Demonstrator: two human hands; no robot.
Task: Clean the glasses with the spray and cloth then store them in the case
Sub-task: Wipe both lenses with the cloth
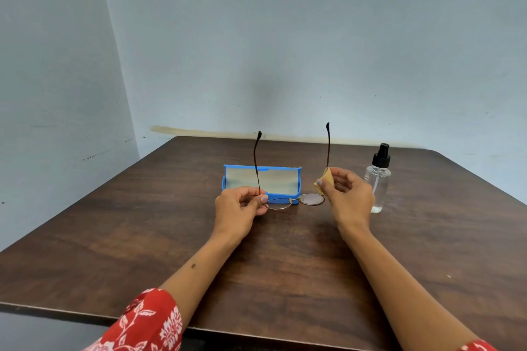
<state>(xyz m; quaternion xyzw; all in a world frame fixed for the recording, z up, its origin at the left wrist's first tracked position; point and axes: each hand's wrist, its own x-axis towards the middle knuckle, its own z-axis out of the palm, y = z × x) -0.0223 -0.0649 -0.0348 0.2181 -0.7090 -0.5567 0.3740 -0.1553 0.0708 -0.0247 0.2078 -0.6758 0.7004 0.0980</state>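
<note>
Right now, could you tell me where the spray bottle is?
The spray bottle stands upright on the table's right side, just beyond the right hand.

obstacles: case [261, 179], spray bottle [377, 179] | free: near table [285, 265]

One glasses [293, 202], one case [261, 181], one cloth [325, 179], one spray bottle [377, 178], two hands.
</note>
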